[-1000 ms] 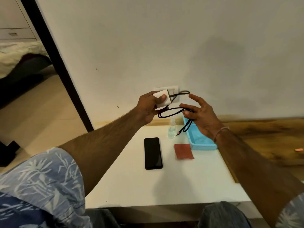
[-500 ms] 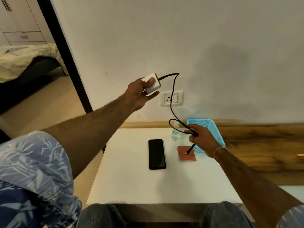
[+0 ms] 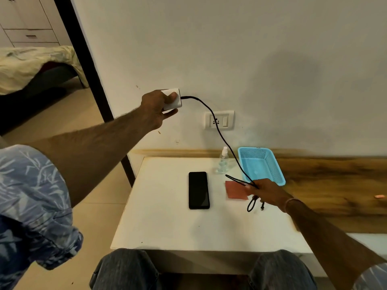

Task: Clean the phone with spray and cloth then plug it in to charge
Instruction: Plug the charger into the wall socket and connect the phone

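Note:
A black phone lies face up on the white table. My left hand is raised near the wall, shut on a white charger adapter, up and to the left of the wall socket. A black cable runs from the adapter down to my right hand, which grips it just above the table; a loop and the plug end dangle below the fist. A red cloth lies right of the phone. Behind it stands a clear spray bottle.
A light-blue plastic basket stands at the table's back right, close to my right hand. A wooden ledge runs along the right. On the left a dark door frame opens to a room with a bed. My knees sit under the table's front edge.
My left hand has carried the adapter up and to the left, drawing the cable out straighter. My right hand has dropped from the basket toward the table, still gripping the cable.

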The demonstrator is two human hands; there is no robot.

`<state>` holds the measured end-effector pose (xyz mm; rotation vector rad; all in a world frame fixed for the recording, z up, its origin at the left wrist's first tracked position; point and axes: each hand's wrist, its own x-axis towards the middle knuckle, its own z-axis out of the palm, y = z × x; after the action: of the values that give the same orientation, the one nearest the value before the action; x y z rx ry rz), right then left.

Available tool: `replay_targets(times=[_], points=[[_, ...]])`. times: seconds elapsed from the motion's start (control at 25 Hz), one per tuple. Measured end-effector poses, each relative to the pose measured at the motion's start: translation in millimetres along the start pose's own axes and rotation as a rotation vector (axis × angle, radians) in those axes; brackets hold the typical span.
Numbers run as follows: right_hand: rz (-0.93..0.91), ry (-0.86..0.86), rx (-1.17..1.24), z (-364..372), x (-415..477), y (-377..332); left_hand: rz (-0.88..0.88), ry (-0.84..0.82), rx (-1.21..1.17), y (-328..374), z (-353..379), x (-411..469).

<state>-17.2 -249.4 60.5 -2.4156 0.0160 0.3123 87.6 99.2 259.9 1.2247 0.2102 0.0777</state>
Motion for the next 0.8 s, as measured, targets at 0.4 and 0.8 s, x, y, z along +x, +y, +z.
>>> replay_targets(times=[0.4, 0.8], points=[[-0.014, -0.063, -0.21, -6, -2, 21, 0.021, 0.028, 0.088, -13, -1, 5], [-0.113, 0.162, -0.22, -17, 20, -48, -0.034, -0.029, 0.115, -50, 9, 4]])
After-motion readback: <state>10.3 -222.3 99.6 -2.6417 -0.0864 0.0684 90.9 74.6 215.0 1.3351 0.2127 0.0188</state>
